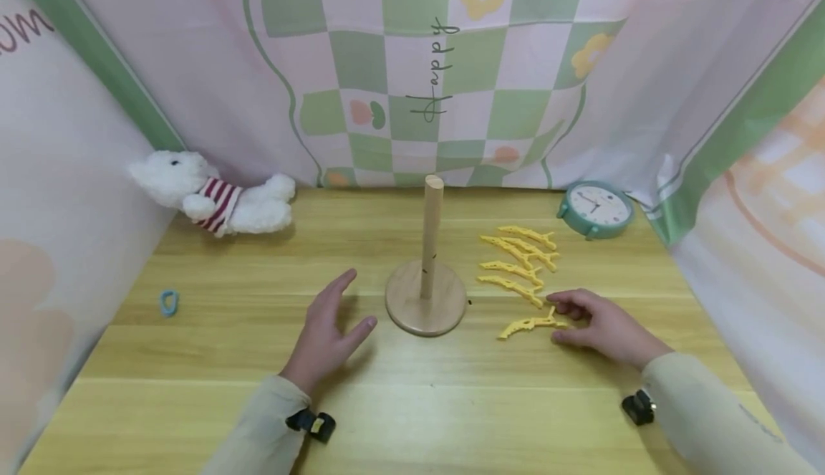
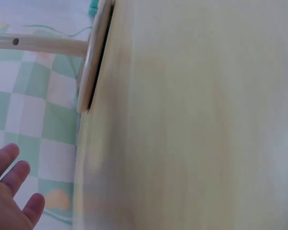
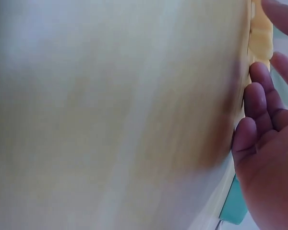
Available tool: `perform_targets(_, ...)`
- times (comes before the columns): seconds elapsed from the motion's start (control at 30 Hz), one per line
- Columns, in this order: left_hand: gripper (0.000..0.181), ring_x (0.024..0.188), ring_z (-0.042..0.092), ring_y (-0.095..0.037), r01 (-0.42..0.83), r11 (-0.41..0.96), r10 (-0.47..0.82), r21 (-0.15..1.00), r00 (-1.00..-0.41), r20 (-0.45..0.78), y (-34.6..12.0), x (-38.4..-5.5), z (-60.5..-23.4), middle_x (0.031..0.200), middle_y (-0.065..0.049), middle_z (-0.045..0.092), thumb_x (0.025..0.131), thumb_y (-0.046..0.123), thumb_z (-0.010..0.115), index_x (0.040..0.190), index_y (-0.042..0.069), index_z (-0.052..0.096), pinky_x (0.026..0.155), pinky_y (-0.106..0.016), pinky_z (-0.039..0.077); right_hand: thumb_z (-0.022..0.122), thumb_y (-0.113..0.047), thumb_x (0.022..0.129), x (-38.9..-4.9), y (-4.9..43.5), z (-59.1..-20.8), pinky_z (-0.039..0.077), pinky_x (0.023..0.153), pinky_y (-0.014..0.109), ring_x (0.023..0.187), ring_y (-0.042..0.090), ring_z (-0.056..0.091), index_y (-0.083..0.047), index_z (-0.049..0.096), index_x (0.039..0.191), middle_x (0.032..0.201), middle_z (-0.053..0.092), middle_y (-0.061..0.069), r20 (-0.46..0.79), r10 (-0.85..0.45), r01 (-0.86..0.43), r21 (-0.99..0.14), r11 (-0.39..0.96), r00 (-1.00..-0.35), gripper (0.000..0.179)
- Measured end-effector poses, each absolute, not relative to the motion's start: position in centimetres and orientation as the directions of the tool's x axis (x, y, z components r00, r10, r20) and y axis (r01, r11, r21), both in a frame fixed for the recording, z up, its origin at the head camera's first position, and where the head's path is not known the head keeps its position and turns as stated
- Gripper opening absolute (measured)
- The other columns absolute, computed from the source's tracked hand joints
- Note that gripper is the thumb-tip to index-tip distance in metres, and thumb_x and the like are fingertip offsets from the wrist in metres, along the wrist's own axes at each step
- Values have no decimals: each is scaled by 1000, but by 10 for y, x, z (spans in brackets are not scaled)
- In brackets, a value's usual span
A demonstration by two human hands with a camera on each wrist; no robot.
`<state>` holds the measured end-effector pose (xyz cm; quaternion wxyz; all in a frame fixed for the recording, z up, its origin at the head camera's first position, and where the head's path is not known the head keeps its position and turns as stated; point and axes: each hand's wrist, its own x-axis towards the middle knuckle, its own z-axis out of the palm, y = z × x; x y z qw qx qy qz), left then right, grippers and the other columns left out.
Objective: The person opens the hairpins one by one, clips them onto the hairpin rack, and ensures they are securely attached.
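Beside the front yellow alligator hair clip [image 1: 530,324], my right hand [image 1: 602,328] has its thumb and fingers apart around the clip's forked tail. The right wrist view shows part of a yellow clip [image 3: 261,36] near the thumb and fingertips; no firm pinch is visible. Several more yellow hair clips [image 1: 512,285] lie in a loose column behind it. My left hand [image 1: 327,335] hovers over the table with fingers and thumb spread, holding nothing. To its right stands a wooden stand [image 1: 430,238], an upright post on a round base, also visible in the left wrist view.
A white plush toy [image 1: 248,206] in a striped shirt lies at the back left. A small blue ring-shaped piece [image 1: 169,303] is at the left. The green alarm clock [image 1: 596,208] lies face up at the back right. Printed curtains [image 1: 438,124] border the wooden table [image 1: 412,403].
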<state>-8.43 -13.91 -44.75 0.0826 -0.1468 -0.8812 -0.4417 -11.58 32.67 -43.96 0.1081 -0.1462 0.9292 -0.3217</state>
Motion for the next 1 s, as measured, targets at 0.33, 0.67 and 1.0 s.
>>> perform_targets(0.33, 77, 137, 43, -36, 160, 491, 137, 856, -985, 106, -111, -95, -460, 151, -15, 45, 89, 32, 76, 154, 13, 38, 110, -58, 33, 85, -35, 80, -124, 332, -437, 47, 79, 26, 92, 11, 55, -10, 65, 130, 105, 63, -1, -154, -378, -202, -633, 747, -913, 60)
perform_targets(0.67, 84, 143, 35, -34, 144, 574, 166, 806, -984, 58, -89, -107, -469, 156, -12, 40, 87, 42, 75, 155, 10, 36, 115, -57, 21, 85, -26, 80, -129, 333, -436, 46, 75, 25, 88, 7, 53, -9, 66, 128, 102, 61, -2, -159, -428, -234, -647, 726, -890, 55)
perform_targets(1.0, 89, 144, 34, -33, 103, 626, 131, 773, -991, 26, -81, -115, -473, 157, -10, 41, 80, 44, 81, 152, 9, 42, 113, -55, 16, 84, -30, 82, -132, 336, -438, 45, 71, 24, 83, 9, 52, -13, 70, 124, 95, 60, -3, -169, -431, -238, -632, 738, -887, 48)
